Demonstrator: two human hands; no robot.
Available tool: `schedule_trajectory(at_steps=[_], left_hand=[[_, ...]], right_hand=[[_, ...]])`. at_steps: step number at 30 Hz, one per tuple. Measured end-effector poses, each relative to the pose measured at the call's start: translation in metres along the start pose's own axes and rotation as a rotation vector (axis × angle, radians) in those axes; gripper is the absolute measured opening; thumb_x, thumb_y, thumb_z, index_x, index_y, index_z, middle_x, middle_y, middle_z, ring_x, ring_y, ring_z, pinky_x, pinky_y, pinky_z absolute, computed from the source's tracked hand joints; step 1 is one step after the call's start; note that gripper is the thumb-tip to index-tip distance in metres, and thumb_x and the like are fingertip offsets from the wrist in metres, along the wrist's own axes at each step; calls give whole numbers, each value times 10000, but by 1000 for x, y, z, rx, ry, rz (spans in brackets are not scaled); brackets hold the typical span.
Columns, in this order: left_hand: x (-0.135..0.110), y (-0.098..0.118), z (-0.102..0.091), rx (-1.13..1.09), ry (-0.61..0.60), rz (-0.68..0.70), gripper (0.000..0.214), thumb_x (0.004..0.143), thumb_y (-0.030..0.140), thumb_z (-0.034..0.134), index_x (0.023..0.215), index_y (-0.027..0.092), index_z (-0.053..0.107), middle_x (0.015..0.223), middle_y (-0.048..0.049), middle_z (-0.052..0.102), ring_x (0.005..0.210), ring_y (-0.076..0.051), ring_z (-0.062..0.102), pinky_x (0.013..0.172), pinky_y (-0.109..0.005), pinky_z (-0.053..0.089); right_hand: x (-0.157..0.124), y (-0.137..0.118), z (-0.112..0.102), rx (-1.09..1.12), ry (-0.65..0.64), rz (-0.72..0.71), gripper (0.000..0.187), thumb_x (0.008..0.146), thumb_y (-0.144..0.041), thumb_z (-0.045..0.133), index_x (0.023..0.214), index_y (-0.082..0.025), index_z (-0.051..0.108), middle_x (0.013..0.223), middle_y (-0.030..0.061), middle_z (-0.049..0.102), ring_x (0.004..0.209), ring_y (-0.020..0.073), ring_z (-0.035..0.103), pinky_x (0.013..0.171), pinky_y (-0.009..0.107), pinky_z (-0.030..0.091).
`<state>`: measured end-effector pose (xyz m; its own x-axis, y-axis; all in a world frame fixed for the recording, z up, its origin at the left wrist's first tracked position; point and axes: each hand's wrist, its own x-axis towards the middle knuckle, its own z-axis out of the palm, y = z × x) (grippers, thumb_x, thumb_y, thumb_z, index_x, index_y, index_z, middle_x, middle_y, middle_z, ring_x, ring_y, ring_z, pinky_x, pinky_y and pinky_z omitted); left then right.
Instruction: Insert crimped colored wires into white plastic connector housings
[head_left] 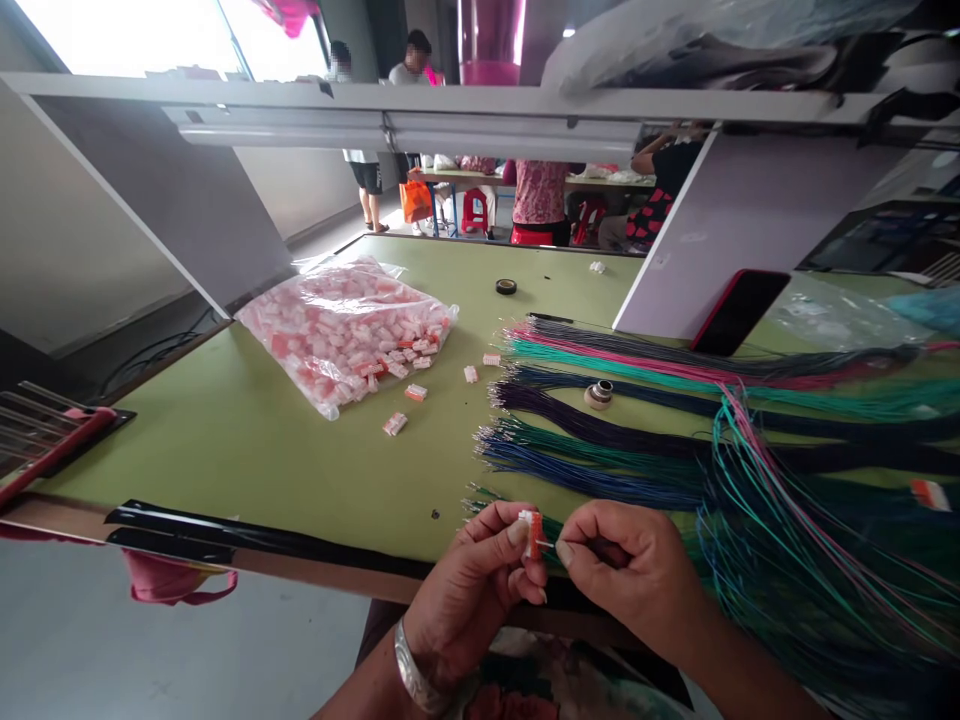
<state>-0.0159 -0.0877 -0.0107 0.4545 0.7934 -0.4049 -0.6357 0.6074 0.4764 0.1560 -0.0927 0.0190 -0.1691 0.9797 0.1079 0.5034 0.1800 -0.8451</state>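
The connector [531,532] is a small blocky plastic piece, white with an orange-red face. It sits at the near edge of the green table [247,440], at 6 o'clock in the view. The left hand [480,585] is closed on it, thumb and forefinger pinching its sides. A silver bangle [412,675] circles that wrist.

The right hand [630,570] lies just at 3 o'clock of the connector, fingers drawn together and clamped on one thin wire [546,544]. The wire's bare tip points at the connector's face. Whether the tip has entered cannot be told.

Counted:
- One connector in hand.
- Four loose connectors [415,392] lie clear on the table at 11 to 12 o'clock from the hands.
- One clear bag [341,330] at 11 o'clock is packed with too many of the same pieces to count, a few spilling at its mouth.
- The wire bundles [600,470] fan out from 12 to 3 o'clock in about eight colour groups. These are dark grey, pink, teal, navy, purple, green, blue and another green; the far ones run together.
- One black tape roll [506,286] lies at 12 o'clock.
- One small metal ring [598,394] rests on the wires at 1 o'clock.
- One red-edged phone [739,310] leans at 2 o'clock.
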Motion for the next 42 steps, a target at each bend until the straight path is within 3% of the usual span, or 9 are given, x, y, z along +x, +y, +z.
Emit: schedule_trajectory(at_steps=[5, 16, 21, 25, 28, 32, 36, 42], left_hand=[[0, 1, 1, 25, 15, -5, 159, 785, 148, 725, 929, 122, 660, 671, -8, 633, 536, -90, 610, 514, -203, 556], [-2, -1, 2, 115, 49, 47, 159, 793, 176, 726, 924, 127, 651, 700, -7, 620, 560, -86, 595, 540, -213, 532], [-2, 0, 1, 114, 47, 65, 147, 800, 181, 720, 918, 133, 647, 715, -6, 618, 573, -84, 588, 548, -213, 520], [-3, 1, 3, 119, 65, 61, 164, 782, 186, 739, 905, 128, 648, 699, -5, 614, 564, -82, 579, 543, -212, 511], [-3, 0, 4, 134, 71, 65, 185, 769, 202, 753, 901, 132, 644, 691, -3, 613, 563, -87, 580, 546, -218, 506], [-4, -2, 6, 176, 71, 99, 200, 761, 227, 764, 889, 143, 637, 690, 0, 619, 566, -96, 585, 558, -231, 503], [-4, -2, 7, 250, 94, 158, 221, 746, 259, 779, 864, 146, 631, 679, 0, 627, 578, -107, 593, 574, -241, 507], [-5, -4, 9, 321, 110, 188, 233, 749, 288, 779, 847, 142, 626, 668, -7, 646, 588, -108, 602, 585, -231, 506]], right_hand=[[0, 1, 0, -37, -8, -49, 180, 777, -169, 553, 627, -160, 652, 526, -37, 522, 471, 75, 404, 448, 193, 305], [-1, 3, 10, 30, 24, -2, 276, 892, -223, 499, 624, -178, 549, 533, -39, 515, 498, 95, 464, 479, 214, 330], [-2, 5, 5, -137, 28, -237, 136, 922, -190, 515, 831, -202, 616, 795, 4, 618, 751, 150, 573, 700, 284, 384], [-3, 6, 3, -249, -18, -331, 159, 937, -169, 483, 811, -199, 576, 777, 1, 595, 728, 149, 549, 690, 301, 344], [-4, 4, 6, -261, -20, -250, 208, 919, -175, 478, 715, -192, 515, 684, -12, 567, 651, 139, 518, 647, 291, 338], [-3, -1, 11, -30, -80, -7, 252, 912, -189, 461, 666, -194, 516, 636, -16, 578, 603, 124, 518, 574, 236, 369], [-2, -2, 16, 133, -91, 187, 276, 900, -246, 478, 631, -188, 500, 533, -40, 516, 489, 96, 419, 447, 208, 294], [-4, -1, 19, 223, -83, 215, 323, 922, -335, 484, 641, -178, 513, 567, -22, 544, 525, 102, 440, 477, 207, 341]])
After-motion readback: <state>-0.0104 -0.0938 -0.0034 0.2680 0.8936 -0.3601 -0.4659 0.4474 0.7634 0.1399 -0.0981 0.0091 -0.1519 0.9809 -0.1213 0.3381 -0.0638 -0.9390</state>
